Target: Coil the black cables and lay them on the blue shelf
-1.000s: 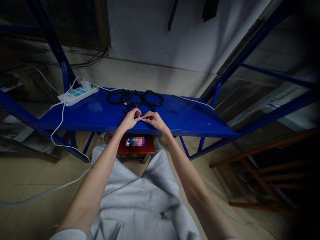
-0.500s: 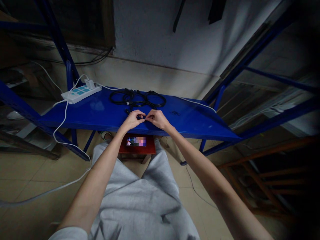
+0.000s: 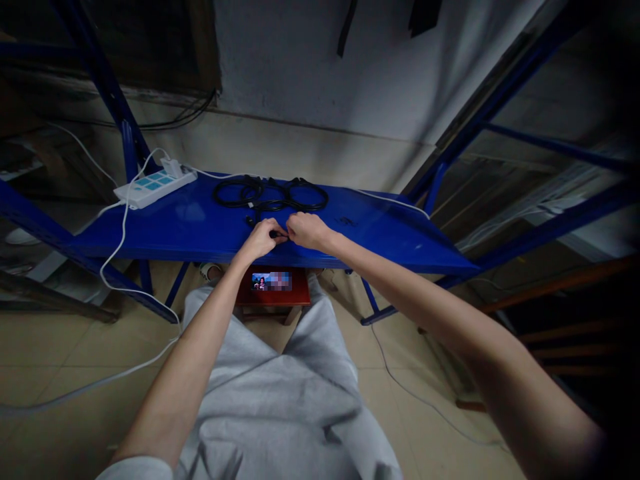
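My left hand (image 3: pixel 263 240) is closed in a pinch over the front part of the blue shelf (image 3: pixel 200 233), with a small black piece between thumb and fingers. What kind of piece it is does not show. Almost touching its fingertips, my right hand (image 3: pixel 307 231) has its fingers curled in; anything they grip is hidden. Just beyond both hands lies a coiled black cable (image 3: pixel 309 208), in several loops. A short black end (image 3: pixel 249 221) rests by my left knuckles. Some tiny dark bits (image 3: pixel 346 221) are scattered to the right of my right hand.
A white power strip (image 3: pixel 156 189) with a plugged-in adapter sits at the shelf's left end, its white cord (image 3: pixel 121 247) hanging over the edge. Below the shelf, a phone (image 3: pixel 271 281) with a lit screen lies on a red stool (image 3: pixel 245 293). Blue posts (image 3: pixel 131 150) flank the shelf.
My right hand has rolled over into a fist-like curl, and its forearm has swung outward to the right. The left hand keeps its pinch. The view has shifted slightly.
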Tool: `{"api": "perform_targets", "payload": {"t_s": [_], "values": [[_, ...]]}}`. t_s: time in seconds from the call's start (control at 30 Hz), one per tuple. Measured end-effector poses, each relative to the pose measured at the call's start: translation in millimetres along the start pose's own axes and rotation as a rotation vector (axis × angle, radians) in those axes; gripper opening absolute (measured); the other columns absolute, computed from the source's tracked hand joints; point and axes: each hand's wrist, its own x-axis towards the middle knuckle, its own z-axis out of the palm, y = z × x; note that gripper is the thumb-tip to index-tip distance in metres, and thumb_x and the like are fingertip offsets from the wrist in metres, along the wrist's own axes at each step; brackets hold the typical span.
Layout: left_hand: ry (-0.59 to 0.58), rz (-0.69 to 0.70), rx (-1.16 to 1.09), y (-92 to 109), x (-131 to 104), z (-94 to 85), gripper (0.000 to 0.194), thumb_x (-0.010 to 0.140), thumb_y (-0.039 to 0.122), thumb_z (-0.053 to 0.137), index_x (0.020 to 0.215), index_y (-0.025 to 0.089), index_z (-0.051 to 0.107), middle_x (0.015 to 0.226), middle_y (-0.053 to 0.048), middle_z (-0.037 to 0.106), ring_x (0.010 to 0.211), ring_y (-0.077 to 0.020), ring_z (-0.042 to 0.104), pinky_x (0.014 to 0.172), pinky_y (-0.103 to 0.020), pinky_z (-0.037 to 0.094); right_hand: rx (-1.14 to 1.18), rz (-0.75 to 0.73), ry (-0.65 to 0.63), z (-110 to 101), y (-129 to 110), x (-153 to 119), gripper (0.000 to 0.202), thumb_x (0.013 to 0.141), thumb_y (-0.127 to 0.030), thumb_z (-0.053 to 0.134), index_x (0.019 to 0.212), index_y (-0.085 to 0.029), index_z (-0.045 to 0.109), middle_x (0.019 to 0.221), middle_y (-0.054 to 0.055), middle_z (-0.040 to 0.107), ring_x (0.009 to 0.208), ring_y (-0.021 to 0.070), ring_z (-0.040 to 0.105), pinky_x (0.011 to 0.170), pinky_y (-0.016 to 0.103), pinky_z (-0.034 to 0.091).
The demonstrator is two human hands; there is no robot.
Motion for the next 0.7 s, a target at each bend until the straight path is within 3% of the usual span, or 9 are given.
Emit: {"api": "perform_targets", "payload": {"t_s": [0.2,0.37,0.5,0.6,0.7], "values": [[-0.014,-0.014,0.017,2,0,-0.8,0.005,0.079,0.020,0.075,0.082,0.019,0.079,0.093,-0.007,0.072,0.093,-0.0229,0.065,0.094,-0.040,0.050,0.136,0.109,-0.093,2,6,16,0.015,0.080,-0.018,0.072,0.093,-0.013,0.077,0.091,0.016,0.075,0.089,0.0276,0.072,0.073,0.030,0.051],[-0.012,-0.009,0.008,0,0,0.9,0.007,0.080,0.021,0.074,0.085,0.019,0.079,0.093,-0.007,0.071,0.093,-0.0227,0.064,0.092,-0.039,0.050,0.386,0.250,-0.160,11,20,33,0.003,0.073,-0.018,0.075,0.074,-0.015,0.075,0.062,0.006,0.068,0.068,0.0205,0.067,0.060,0.026,0.049],[-0.004,0.008,-0.008,-3,0,1.7,0.007,0.080,0.019,0.074,0.085,0.019,0.080,0.094,-0.007,0.072,0.094,-0.0229,0.065,0.093,-0.039,0.050,0.577,0.327,-0.168,14,25,37,0.014,0.074,-0.020,0.076,0.063,-0.013,0.070,0.054,0.004,0.063,0.051,0.0133,0.056,0.051,0.025,0.044],[-0.006,0.008,-0.006,-3,0,1.2,0.007,0.081,0.019,0.074,0.085,0.019,0.080,0.094,-0.007,0.072,0.093,-0.0227,0.065,0.093,-0.039,0.050,0.565,0.309,-0.217,12,29,36,0.017,0.074,-0.020,0.076,0.060,-0.014,0.068,0.054,0.003,0.063,0.049,0.0105,0.052,0.049,0.024,0.040],[-0.012,-0.005,0.003,-2,0,1.0,0.007,0.080,0.019,0.074,0.084,0.019,0.079,0.094,-0.007,0.072,0.094,-0.0226,0.065,0.094,-0.039,0.050,0.501,0.191,-0.217,10,30,35,0.007,0.074,-0.014,0.074,0.068,-0.015,0.071,0.056,0.002,0.064,0.051,0.0103,0.054,0.049,0.022,0.039]]}}
